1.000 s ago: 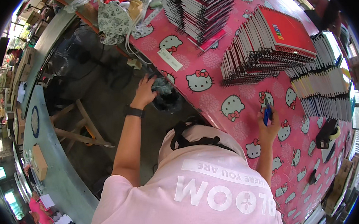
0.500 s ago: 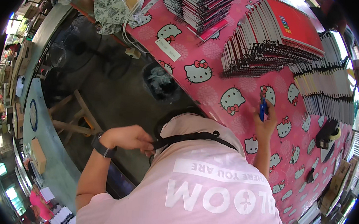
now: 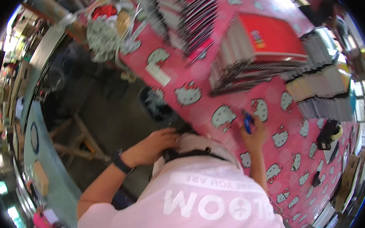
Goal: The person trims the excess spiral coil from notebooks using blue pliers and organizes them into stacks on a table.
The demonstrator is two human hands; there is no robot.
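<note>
My right hand is closed around a small blue-handled tool with a dark tip, above the pink patterned table cover. Blur hides the tool's exact kind. My left hand, with a dark watch on its wrist, is at my lap beside the black strap round my waist. Its fingertips are blurred against the pale cloth, so I cannot tell whether they grip anything. Beyond my right hand stands a pile of red-covered spiral notebooks.
More spiral notebooks stand in stacks at the far middle and at the right. A tape dispenser sits on the right. Patterned cloth and a white cord are at the far left corner. A wooden stool frame stands on the floor.
My left hand has moved from the strap's left end up to my lap. My right hand still holds the blue-handled tool. The whole view has shifted and is blurrier.
</note>
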